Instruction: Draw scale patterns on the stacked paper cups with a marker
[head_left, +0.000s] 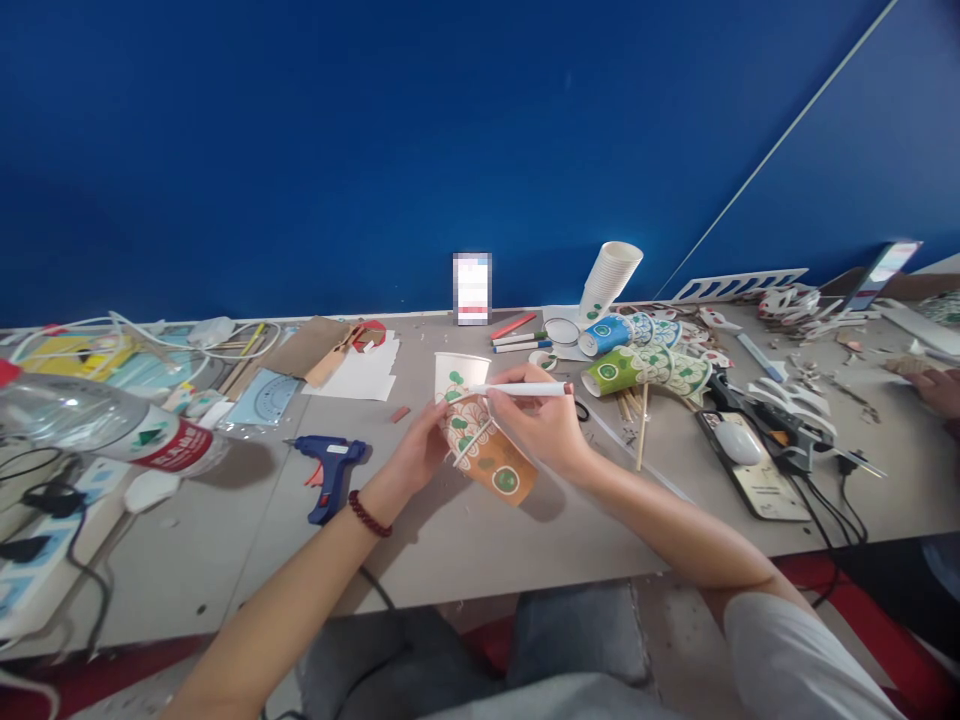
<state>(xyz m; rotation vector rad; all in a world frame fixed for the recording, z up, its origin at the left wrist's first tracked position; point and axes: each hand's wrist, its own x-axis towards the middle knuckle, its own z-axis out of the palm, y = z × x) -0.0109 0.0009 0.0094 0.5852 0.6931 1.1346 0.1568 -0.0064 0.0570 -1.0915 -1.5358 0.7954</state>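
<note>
My left hand (421,440) is closed around the side of a pair of joined paper cups (491,466). The lower cup is orange with a round green emblem, and the upper one is white with green leaves. A thin pale stick (474,446) lies slantwise across them. Between the fingers of my right hand (541,422) is a white marker pen (536,389) with a red end, held almost level. Its tip end is at the side of the upper cup; whether it touches cannot be made out. The cups tilt above the table.
A blue glue gun (335,470) lies left, beyond it a water bottle (142,425) and power strip (64,540). Rightward are stacked paper cups (611,280), green cups (611,372), a phone (776,490) bearing a white mouse (735,442), and another person's hand (934,390).
</note>
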